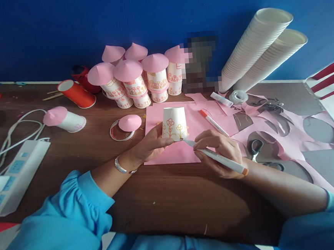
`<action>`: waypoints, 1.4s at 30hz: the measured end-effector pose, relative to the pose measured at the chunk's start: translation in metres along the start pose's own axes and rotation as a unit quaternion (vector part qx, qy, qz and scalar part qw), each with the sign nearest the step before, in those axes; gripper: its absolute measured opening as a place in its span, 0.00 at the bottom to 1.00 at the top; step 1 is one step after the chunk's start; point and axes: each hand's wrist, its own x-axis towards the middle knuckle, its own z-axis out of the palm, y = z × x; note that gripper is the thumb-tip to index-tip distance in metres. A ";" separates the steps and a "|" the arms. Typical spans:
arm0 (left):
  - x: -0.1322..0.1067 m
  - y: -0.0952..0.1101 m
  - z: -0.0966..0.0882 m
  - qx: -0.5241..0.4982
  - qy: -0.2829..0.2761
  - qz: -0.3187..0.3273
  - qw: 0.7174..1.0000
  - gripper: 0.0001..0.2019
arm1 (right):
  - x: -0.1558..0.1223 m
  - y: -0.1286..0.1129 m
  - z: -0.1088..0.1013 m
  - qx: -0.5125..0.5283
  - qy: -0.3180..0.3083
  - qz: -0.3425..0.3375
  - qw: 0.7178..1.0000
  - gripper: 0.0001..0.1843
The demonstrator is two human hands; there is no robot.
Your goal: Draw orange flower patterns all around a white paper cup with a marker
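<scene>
My left hand (154,143) grips a white paper cup (174,120), held upside down, with its fingers round the left side and lower edge. Orange and red flowers are drawn on the cup's side. In my right hand (219,151) is a white marker pen (224,162) with an orange end, its tip touching or close to the cup's lower edge. Beneath both hands lies a sheet of pink paper (169,155). A second marker with an orange-red cap (213,122) rests on that sheet, just beyond my right hand.
Decorated cups with pink cone roofs (133,81) stand at the back. Tall stacks of paper cups (253,49) lean against the blue wall. Scissors (255,149), clear tape (238,96) and cut pink paper (289,138) lie right. A tape ring (114,133), red cup (79,95) and power strip (20,171) lie left.
</scene>
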 end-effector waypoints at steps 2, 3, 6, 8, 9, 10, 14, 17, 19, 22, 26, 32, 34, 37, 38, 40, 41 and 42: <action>0.000 0.000 0.000 -0.001 0.002 -0.003 1.000 0.25 | -0.001 -0.001 0.000 0.002 -0.002 0.001 1.000 0.09; 0.000 0.000 0.000 -0.002 0.002 -0.004 1.000 0.26 | -0.001 -0.001 0.000 0.001 -0.001 0.003 1.000 0.08; 0.000 0.000 -0.001 -0.005 -0.003 -0.004 1.000 0.26 | -0.001 -0.001 0.000 -0.006 -0.002 0.007 1.000 0.08; 0.000 -0.002 -0.001 -0.002 -0.003 -0.003 1.000 0.26 | -0.001 0.000 0.000 -0.011 -0.004 0.004 1.000 0.08; 0.000 -0.002 -0.001 0.000 -0.003 -0.003 1.000 0.26 | 0.000 0.000 0.000 -0.014 -0.004 -0.001 1.000 0.08; 0.000 -0.002 -0.001 0.002 -0.001 -0.004 1.000 0.26 | 0.001 0.000 0.000 -0.016 -0.004 -0.007 1.000 0.08; 0.000 -0.001 0.000 0.001 0.001 -0.004 1.000 0.27 | 0.002 0.000 0.000 -0.012 -0.008 -0.010 1.000 0.09; -0.001 0.000 0.001 -0.005 0.000 0.002 1.000 0.25 | 0.000 0.000 -0.002 -0.004 -0.002 -0.010 1.000 0.09; -0.001 0.000 0.001 -0.013 0.002 0.008 1.000 0.24 | -0.003 0.001 -0.003 -0.004 0.007 -0.013 1.000 0.08; -0.001 0.000 0.000 -0.031 0.001 0.009 0.999 0.23 | -0.008 0.007 -0.001 0.011 0.030 0.004 0.999 0.11; -0.001 0.002 0.001 -0.050 -0.014 0.007 0.999 0.22 | -0.010 0.018 0.005 0.032 0.045 0.053 0.997 0.24; -0.006 0.004 -0.002 -0.053 -0.076 -0.033 0.995 0.26 | -0.007 0.032 0.010 0.036 0.020 0.097 0.994 0.42; -0.007 0.003 -0.003 -0.050 -0.087 -0.045 0.994 0.27 | -0.007 0.034 0.009 0.044 0.004 0.094 0.995 0.43; -0.008 0.001 -0.003 -0.046 -0.096 -0.052 0.993 0.28 | -0.007 0.034 0.009 0.058 -0.017 0.093 0.994 0.41; -0.008 0.001 -0.003 -0.044 -0.101 -0.051 0.993 0.27 | -0.007 0.034 0.009 0.058 -0.019 0.093 0.994 0.40; -0.007 0.001 -0.002 -0.038 -0.107 -0.045 0.993 0.27 | -0.007 0.033 0.007 0.048 -0.017 0.085 0.995 0.39; -0.006 0.001 -0.001 -0.032 -0.106 -0.041 0.993 0.27 | -0.007 0.032 0.007 0.038 -0.014 0.081 0.996 0.38; -0.006 0.001 -0.001 -0.022 -0.099 -0.033 0.994 0.28 | -0.007 0.032 0.006 0.025 -0.010 0.078 0.997 0.38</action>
